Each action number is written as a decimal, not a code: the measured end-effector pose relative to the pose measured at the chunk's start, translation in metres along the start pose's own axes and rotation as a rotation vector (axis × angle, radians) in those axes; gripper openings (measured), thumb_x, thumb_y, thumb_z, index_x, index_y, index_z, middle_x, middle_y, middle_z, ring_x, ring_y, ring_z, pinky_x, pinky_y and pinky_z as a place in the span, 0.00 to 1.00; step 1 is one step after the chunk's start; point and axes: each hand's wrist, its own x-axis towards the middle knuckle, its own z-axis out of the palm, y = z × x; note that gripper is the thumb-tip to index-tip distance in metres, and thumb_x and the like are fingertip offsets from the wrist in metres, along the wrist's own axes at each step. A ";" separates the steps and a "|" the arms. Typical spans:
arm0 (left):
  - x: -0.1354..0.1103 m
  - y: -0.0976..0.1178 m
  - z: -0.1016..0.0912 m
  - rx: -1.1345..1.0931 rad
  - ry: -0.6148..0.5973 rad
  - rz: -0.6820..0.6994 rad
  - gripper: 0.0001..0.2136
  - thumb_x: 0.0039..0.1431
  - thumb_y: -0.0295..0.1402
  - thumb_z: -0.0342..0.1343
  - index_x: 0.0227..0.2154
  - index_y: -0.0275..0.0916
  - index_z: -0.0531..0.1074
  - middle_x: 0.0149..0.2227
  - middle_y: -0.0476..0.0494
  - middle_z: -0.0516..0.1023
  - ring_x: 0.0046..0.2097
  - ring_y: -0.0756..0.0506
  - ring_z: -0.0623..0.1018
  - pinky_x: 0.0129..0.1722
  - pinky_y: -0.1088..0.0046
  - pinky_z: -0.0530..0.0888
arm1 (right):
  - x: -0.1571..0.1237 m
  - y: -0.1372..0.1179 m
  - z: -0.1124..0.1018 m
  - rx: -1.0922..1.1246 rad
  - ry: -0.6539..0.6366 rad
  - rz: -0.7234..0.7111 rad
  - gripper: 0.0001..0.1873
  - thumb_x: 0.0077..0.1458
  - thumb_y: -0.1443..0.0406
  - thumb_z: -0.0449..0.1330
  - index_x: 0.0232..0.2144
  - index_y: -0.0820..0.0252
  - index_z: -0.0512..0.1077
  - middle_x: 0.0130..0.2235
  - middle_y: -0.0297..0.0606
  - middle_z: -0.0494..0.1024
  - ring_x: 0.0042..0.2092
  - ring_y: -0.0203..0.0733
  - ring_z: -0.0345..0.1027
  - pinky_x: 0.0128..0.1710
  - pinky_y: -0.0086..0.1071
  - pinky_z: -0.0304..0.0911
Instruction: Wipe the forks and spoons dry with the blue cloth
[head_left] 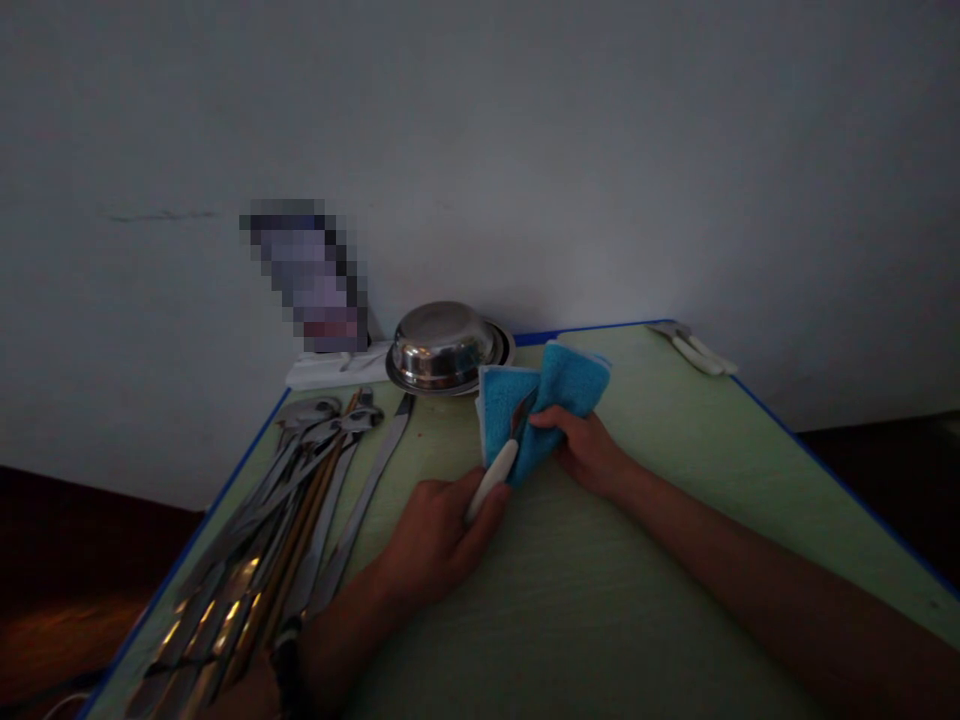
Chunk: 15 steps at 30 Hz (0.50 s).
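My left hand (446,530) is closed around the white handle of a utensil (496,482), tilted up and to the right. Its dark metal end lies against a folded blue towel (566,385) with pale edging; the tip is partly covered, so I cannot tell its exact kind. My right hand (581,445) grips the towel from the right, thumb pressed on it beside the metal part. Both hands are just above the pale green table (600,600). Left of them lies a table knife (367,490), next to a heap of metal cutlery (247,560) and wooden chopsticks (309,525).
An upturned steel bowl (442,345) stands at the back, by the wall. Left of it, a pixelated phone-like object (307,275) leans above a white stand (330,368). White-handled utensils (694,350) lie at the far right corner. Blue edging borders the table.
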 end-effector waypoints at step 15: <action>0.000 -0.003 0.002 -0.033 0.102 -0.021 0.15 0.62 0.39 0.39 0.25 0.37 0.63 0.17 0.54 0.59 0.19 0.52 0.64 0.19 0.77 0.58 | 0.006 -0.001 0.002 0.203 0.116 0.041 0.04 0.36 0.69 0.60 0.21 0.59 0.71 0.23 0.29 0.74 0.30 0.39 0.68 0.32 0.33 0.62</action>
